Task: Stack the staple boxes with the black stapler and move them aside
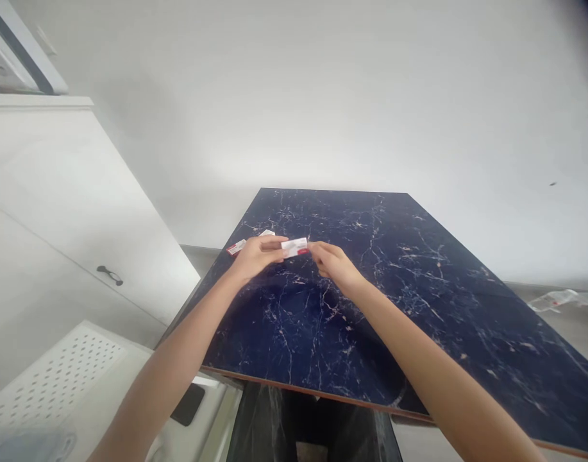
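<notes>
A small white box with red printing, the shape of a medicine carton, is held level just over the dark blue marbled table. My left hand pinches its left end between thumb and fingers. At the box's right end is my right hand, thumb and forefinger closed together against it and the other fingers curled in. Behind my left hand, another white-and-red box lies near the table's left edge. A white piece shows beside it, partly covered by my hand.
The marbled table reaches back to a white wall. To the left stand a white cabinet with a dark handle and a white surface with holes. A black phone-like object lies below my left arm. Clear plastic is at right.
</notes>
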A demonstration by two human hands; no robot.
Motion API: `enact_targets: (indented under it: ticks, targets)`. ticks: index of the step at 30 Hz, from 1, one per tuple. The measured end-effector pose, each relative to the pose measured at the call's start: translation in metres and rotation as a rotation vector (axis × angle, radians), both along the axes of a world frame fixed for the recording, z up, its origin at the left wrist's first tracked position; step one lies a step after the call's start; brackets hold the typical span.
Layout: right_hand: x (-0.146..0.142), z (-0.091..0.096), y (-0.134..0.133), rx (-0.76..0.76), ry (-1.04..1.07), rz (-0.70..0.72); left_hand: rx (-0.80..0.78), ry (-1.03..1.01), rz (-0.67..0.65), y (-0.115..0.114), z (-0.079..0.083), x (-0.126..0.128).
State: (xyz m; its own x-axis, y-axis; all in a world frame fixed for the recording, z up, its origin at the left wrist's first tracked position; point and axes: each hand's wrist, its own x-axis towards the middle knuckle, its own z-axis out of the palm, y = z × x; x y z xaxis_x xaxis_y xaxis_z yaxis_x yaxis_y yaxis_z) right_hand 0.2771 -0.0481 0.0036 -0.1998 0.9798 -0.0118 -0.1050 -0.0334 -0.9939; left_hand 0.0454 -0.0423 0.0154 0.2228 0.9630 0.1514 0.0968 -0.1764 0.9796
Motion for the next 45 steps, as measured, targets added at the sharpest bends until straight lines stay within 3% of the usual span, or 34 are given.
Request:
enact_targets:
  ticks: [5, 12, 17, 21, 28, 31, 35, 41, 45]
  targets:
    - [0.007, -0.007, -0.011, 0.099, -0.135, -0.021, -0.035, -0.082, -0.115, -0.011, 0.003, 0.010]
    - [0.002, -0.023, -0.008, -0.004, -0.089, 0.000, -0.116, -0.136, -0.338, -0.012, 0.001, 0.011]
    - [0.003, -0.025, -0.006, -0.185, 0.106, -0.245, -0.164, -0.185, -0.179, -0.006, -0.010, 0.018]
    - [0.007, -0.022, -0.006, -0.146, 0.251, -0.301, -0.189, -0.225, -0.023, -0.001, -0.019, 0.021]
    - [0.015, -0.018, -0.006, 0.045, -0.018, -0.283, -0.209, -0.298, 0.111, 0.003, -0.026, 0.022]
    - [0.018, -0.014, -0.007, 0.156, -0.090, -0.269, -0.209, -0.284, 0.122, 0.003, -0.026, 0.022]
    - [0.020, -0.015, -0.005, 0.169, -0.125, -0.218, -0.207, -0.259, 0.088, 0.000, -0.028, 0.024]
    - [0.020, -0.025, -0.002, 0.172, -0.175, -0.358, -0.205, -0.315, 0.016, -0.004, -0.032, 0.029]
    - [0.019, -0.022, -0.007, 0.232, -0.276, -0.425, -0.222, -0.361, -0.001, -0.005, -0.034, 0.029]
